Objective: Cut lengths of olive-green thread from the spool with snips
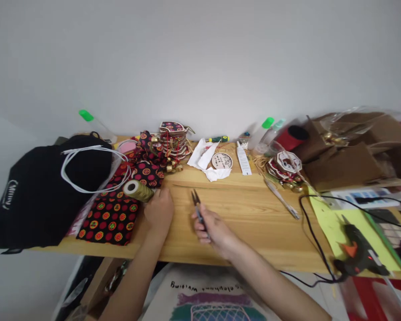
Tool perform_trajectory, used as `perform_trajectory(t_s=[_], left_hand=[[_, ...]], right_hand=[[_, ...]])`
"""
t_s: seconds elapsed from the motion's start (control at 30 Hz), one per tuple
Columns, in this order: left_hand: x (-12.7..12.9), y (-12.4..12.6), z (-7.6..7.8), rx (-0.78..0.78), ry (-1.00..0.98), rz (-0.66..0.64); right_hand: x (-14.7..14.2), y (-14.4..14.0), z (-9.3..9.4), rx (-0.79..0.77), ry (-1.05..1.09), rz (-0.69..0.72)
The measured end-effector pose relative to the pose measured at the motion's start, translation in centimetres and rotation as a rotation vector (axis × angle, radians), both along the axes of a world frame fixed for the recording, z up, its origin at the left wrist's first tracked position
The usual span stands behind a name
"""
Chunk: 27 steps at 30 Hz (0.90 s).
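In the head view, my left hand (159, 208) is closed against the right end of a spool of olive thread (141, 191); its fingertips are partly hidden. The spool lies tilted on a folded black cloth with red and orange flower patterns (110, 220). My right hand (212, 227) is wrapped round a pair of pliers (197, 203) above the wooden tabletop. The pliers' dark, narrow jaws point away from me and stand slightly apart.
A black bag (53, 191) with a coil of white cord (65, 171) lies left. Stacked ornaments with bells (173, 142), white paper (202, 154), a round printed disc (222, 160) and a tube (243, 158) line the back. Right are a pen (282, 199), cardboard boxes (344, 167) and a corded glue gun (357, 249).
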<state>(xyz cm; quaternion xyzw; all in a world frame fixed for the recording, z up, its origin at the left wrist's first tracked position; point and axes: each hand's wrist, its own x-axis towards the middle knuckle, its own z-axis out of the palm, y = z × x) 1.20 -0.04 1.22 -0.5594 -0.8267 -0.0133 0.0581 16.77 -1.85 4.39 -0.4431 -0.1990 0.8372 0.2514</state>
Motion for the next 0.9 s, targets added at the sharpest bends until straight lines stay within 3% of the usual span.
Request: perform_trajectory(t_s=[0.13,0.3,0.7,0.9], left_hand=[[-0.1,-0.1,-0.1,0.011,-0.007,-0.016],[-0.1,-0.2,0.1,-0.02,-0.043,-0.015],[-0.2,0.0,0.2,-0.009,-0.07,-0.012],[-0.2,-0.2,0.0,-0.016,-0.069,-0.01]], right_hand=[[-3.4,1.7,0.8,-0.175,-0.072,0.106],[-5.3,2.9,1.5,-0.183,-0.241,0.078],[-4.8,3.5,0.4,-0.096,-0.145,0.194],[-4.8,3.6,0.4,-0.105,-0.123,0.145]])
